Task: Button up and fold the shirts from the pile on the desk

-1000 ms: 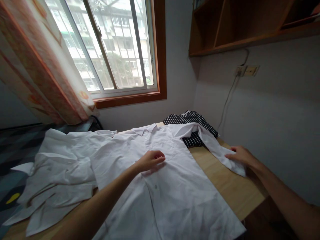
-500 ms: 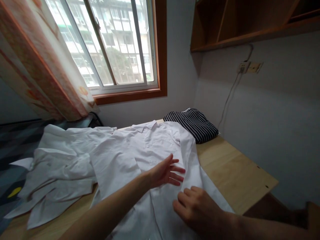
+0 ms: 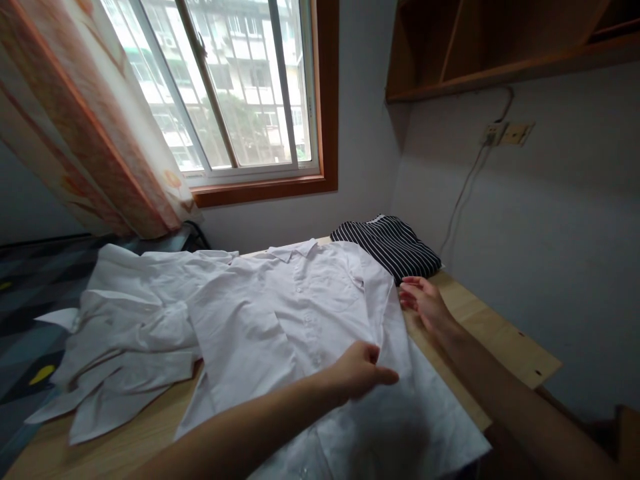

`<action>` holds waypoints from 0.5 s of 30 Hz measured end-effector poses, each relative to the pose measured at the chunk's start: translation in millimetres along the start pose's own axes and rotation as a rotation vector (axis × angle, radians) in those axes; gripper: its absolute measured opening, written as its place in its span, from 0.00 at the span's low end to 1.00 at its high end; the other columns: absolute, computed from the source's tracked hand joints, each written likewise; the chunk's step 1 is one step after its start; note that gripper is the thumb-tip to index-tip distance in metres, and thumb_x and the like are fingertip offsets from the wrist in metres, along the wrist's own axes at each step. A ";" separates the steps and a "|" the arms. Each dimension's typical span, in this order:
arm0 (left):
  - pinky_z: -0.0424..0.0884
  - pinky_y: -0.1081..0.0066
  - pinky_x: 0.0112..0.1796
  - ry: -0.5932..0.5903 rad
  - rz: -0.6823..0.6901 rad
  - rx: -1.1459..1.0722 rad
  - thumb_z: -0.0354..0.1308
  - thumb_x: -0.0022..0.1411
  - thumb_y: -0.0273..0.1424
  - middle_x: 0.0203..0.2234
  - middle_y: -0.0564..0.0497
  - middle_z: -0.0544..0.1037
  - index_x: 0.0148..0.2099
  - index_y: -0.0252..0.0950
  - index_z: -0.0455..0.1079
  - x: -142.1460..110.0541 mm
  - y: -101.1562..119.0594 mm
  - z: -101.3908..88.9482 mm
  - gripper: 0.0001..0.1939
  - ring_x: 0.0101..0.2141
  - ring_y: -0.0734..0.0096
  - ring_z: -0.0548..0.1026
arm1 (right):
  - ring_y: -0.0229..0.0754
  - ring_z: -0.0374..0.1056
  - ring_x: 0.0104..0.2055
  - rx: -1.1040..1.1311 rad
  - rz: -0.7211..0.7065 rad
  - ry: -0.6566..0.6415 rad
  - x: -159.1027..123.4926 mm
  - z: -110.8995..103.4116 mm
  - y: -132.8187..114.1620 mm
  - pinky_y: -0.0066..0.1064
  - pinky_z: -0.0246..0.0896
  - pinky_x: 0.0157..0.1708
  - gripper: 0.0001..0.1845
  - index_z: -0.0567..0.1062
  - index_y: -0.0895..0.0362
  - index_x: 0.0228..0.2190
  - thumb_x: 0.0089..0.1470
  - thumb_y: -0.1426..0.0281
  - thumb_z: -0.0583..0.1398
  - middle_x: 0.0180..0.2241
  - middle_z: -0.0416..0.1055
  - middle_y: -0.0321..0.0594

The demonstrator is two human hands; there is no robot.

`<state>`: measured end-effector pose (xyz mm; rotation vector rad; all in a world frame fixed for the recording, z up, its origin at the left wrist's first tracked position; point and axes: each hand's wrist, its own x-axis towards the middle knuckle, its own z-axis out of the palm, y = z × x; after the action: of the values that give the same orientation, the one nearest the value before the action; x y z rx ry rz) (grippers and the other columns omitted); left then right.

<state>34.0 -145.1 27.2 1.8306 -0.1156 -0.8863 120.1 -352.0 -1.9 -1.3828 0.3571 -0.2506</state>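
Observation:
A white button-up shirt (image 3: 295, 320) lies front side up, its collar toward the window and one long sleeve laid down along its right side. Over this sleeve is my left hand (image 3: 357, 370), with the thumb stretched out apart from the bent fingers. I see nothing held in it; its fingertips are partly hidden. My right hand (image 3: 425, 303) is open at the shirt's right edge, by the upper sleeve, fingers loosely bent and slightly apart. Whether those fingertips touch the cloth I cannot tell.
Rumpled white clothing (image 3: 135, 327) lies left of the shirt. A folded black-and-white striped garment (image 3: 387, 247) rests at the back right of the wooden table (image 3: 495, 330). Dark checked bedding (image 3: 30, 287) is at far left. A cord (image 3: 463, 190) hangs on the wall.
My right hand has moved up and away to the sleeve's outer edge and opened from a closed shape. My left hand has turned palm down and moved slightly right and nearer.

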 end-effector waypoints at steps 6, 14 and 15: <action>0.57 0.76 0.24 0.335 0.407 0.318 0.53 0.53 0.24 0.20 0.56 0.68 0.27 0.34 0.65 -17.1 32.3 -33.3 0.03 0.24 0.75 0.67 | 0.45 0.71 0.39 -0.123 -0.102 -0.053 -6.1 -24.7 20.4 0.35 0.71 0.34 0.25 0.70 0.53 0.40 0.38 0.62 0.68 0.41 0.70 0.42; 0.49 0.69 0.21 0.593 1.553 1.609 0.51 0.64 0.23 0.24 0.55 0.71 0.28 0.37 0.63 -68.3 78.9 -78.7 0.10 0.20 0.75 0.60 | 0.54 0.57 0.61 -0.696 -0.914 -0.527 16.9 0.7 3.9 0.48 0.51 0.59 0.38 0.65 0.52 0.57 0.43 0.67 0.67 0.58 0.64 0.46; 0.48 0.68 0.21 0.628 1.642 1.678 0.51 0.64 0.23 0.24 0.55 0.71 0.28 0.37 0.62 -72.5 82.1 -82.1 0.11 0.20 0.74 0.60 | 0.54 0.60 0.58 -0.730 -0.933 -0.581 22.6 8.6 3.4 0.47 0.53 0.57 0.36 0.68 0.53 0.55 0.43 0.68 0.68 0.54 0.67 0.46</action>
<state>58.3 -85.2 147.8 2.1829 -2.0147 1.3777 144.1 -352.2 -6.2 -2.1932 -0.7901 -0.4836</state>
